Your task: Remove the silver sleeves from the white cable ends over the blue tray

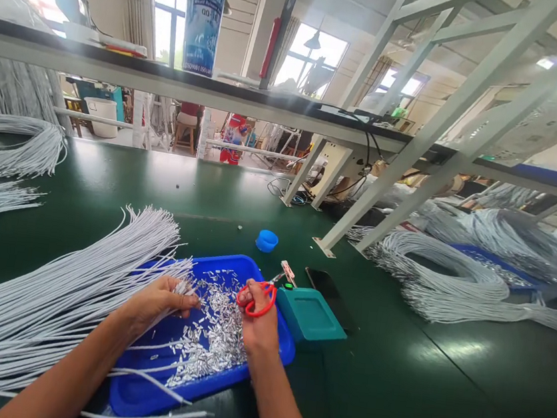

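My left hand (162, 300) is closed around the ends of a few white cables, over the left part of a blue tray (153, 406). Small shiny metal pieces (220, 323) lie scattered and heaped in the tray. Red-handled scissors (268, 302) are in my right hand (257, 314), above the tray's right side, with the blades pointing away toward a small clip-like item (288, 272). A large bundle of white cables (73, 286) spreads from the left, and some of its ends reach over the tray.
Right of the tray are a teal box (314, 314) and a dark phone (331, 295). A blue cap (267, 240) lies beyond. Coiled cables (432, 273) and slanted metal legs (370, 199) stand right; a spray can (203, 19) is on the shelf.
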Motion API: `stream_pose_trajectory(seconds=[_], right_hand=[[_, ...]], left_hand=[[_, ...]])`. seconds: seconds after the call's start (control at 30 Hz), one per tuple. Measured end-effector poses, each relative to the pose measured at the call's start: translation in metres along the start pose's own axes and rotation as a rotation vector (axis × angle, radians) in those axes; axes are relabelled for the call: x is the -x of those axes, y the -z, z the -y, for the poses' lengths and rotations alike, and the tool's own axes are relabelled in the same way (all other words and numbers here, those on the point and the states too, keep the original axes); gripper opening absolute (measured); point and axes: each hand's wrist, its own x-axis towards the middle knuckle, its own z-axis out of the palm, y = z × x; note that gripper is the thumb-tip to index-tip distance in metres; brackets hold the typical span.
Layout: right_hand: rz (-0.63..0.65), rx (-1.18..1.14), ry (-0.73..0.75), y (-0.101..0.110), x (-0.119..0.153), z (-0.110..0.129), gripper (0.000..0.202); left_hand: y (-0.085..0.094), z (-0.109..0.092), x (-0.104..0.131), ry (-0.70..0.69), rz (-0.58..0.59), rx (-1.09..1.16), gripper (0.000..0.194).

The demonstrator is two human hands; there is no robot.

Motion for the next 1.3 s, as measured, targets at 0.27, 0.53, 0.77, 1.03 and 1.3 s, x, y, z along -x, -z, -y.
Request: stream_pose_trajectory(seconds=[0.27, 0.53, 0.77, 1.03, 1.3], right_hand=[[0.326, 0.071, -0.23, -0.011, 0.017, -0.002, 0.035], [0.288, 0.054, -0.205, -0.015, 0.017, -0.005, 0.037], [0.325, 0.094, -0.152, -0.014, 0.018, -0.009, 0.028], [0.312, 0.629, 0.611, -0.009, 0.024, -0.012, 0.012], [0.274, 1.072, 0.859, 0.005, 0.011, 0.004, 0.015]], left_hand=[[0.003, 0.002, -0.004, -0.039, -0.026, 0.0, 0.034], [0.001, 0.005, -0.007, -0.042, -0.021, -0.067, 0.033], [0.0, 0.004, -0.005, -0.024, -0.025, -0.057, 0.032], [0.0, 0.004, -0.006, -0.03, -0.07, -0.03, 0.034], [0.011, 0.004, -0.01, 0.083, -0.031, 0.263, 0.03]])
